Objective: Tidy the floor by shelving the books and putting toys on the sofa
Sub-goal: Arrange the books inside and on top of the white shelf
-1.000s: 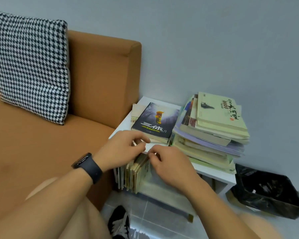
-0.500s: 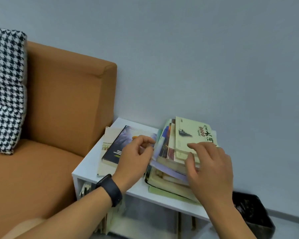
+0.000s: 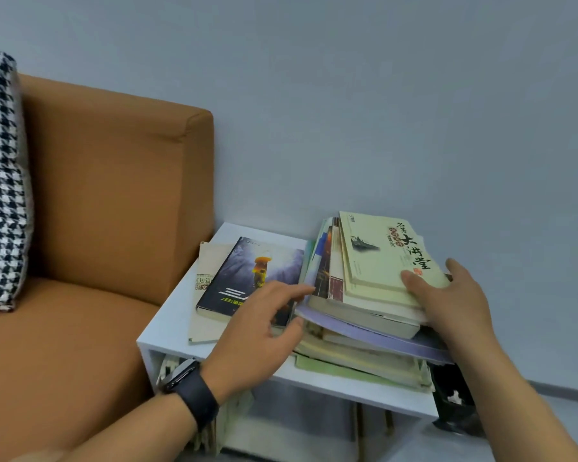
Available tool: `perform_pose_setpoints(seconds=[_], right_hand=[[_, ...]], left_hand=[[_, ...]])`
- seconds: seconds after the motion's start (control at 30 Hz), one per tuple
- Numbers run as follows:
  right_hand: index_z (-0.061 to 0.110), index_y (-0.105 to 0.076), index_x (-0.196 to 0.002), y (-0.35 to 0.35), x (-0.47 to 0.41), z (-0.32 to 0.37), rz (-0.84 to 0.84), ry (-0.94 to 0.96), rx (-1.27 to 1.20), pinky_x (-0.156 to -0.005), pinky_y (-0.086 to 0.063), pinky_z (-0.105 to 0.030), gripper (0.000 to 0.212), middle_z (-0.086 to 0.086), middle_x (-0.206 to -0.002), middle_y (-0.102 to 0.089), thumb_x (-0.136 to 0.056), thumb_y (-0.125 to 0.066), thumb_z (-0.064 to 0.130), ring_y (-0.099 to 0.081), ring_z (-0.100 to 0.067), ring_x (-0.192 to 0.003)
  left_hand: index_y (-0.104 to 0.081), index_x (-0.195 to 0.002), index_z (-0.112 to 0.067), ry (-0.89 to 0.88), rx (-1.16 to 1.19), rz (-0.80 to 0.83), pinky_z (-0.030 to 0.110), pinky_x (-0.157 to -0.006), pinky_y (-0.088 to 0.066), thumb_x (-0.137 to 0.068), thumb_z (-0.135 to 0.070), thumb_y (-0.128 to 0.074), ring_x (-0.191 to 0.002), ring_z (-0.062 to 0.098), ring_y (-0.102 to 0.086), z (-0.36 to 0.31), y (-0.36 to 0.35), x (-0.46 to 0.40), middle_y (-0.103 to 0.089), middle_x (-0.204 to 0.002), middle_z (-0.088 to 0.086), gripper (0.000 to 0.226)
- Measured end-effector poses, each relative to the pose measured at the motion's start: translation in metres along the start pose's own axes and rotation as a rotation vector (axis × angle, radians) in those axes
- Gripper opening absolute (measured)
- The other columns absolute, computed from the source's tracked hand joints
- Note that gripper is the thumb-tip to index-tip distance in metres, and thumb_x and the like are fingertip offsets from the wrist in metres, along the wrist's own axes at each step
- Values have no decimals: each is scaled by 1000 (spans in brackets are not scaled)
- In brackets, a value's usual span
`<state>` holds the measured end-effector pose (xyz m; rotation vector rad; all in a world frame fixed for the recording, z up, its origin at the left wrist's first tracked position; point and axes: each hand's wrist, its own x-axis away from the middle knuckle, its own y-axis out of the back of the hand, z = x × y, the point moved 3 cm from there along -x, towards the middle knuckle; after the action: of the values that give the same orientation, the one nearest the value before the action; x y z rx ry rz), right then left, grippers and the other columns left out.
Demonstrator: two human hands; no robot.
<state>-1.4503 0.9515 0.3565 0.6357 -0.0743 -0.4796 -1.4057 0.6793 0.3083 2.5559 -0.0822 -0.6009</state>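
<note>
A tall, uneven stack of books (image 3: pixel 364 315) lies on the right half of the white shelf unit's top (image 3: pixel 167 328), topped by a pale green book (image 3: pixel 381 251). My right hand (image 3: pixel 454 295) rests on that top book with its fingers spread. My left hand (image 3: pixel 264 325), with a black watch on the wrist, touches the stack's left side, its fingers straight against the page edges. A dark-covered book (image 3: pixel 247 278) lies flat to the left, on a cream one (image 3: pixel 207 278). More books (image 3: pixel 211 431) stand upright inside the shelf below. No toys are in view.
An orange sofa (image 3: pixel 107 208) stands directly left of the shelf unit, with a houndstooth cushion (image 3: pixel 0 181) against its back. A black-lined bin (image 3: pixel 454 398) sits on the floor at the shelf's right end. A plain grey wall lies behind.
Both hands have left the upright books in the lower shelf and risen to the stack on top. The right hand has settled onto the top book; the left reached the stack's side.
</note>
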Motion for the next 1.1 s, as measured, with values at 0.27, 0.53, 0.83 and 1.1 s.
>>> perform_pose_setpoints(seconds=[0.27,0.53,0.83,1.1], right_hand=[[22,-66,-91,18,23,11,-168,176,-71,-63,-43,-32,14,11,-83,-67,-95,-60,34,-62,-15,-80],[30,-67,-92,20,54,21,-202,215,-354,-60,-44,-26,14,18,-81,-70,-100,-56,33,-60,2,-70],[21,-61,-74,11,52,31,-313,475,469,-72,-28,-39,41,3,-76,-52,-97,-32,39,-40,-25,-75],[31,-59,-75,-15,48,27,-63,424,274,-76,-46,-42,34,7,-84,-59,-97,-44,53,-54,-19,-82]], left_hand=[[-61,-130,-36,43,40,-8,10,-84,-43,-92,-11,-63,-106,7,-59,-5,-3,8,-61,-115,-19,45],[-67,-121,-30,207,432,-18,14,-79,-49,-102,-19,-54,-96,2,-66,-6,-1,3,-73,-103,-3,26],[-72,-101,-19,304,609,112,24,-51,-37,-90,-48,-53,-56,21,-50,-4,-8,-7,-73,-83,8,36],[-56,-127,-10,500,940,82,26,-37,-43,-102,-6,-45,-58,31,-62,4,3,-8,-72,-94,18,27]])
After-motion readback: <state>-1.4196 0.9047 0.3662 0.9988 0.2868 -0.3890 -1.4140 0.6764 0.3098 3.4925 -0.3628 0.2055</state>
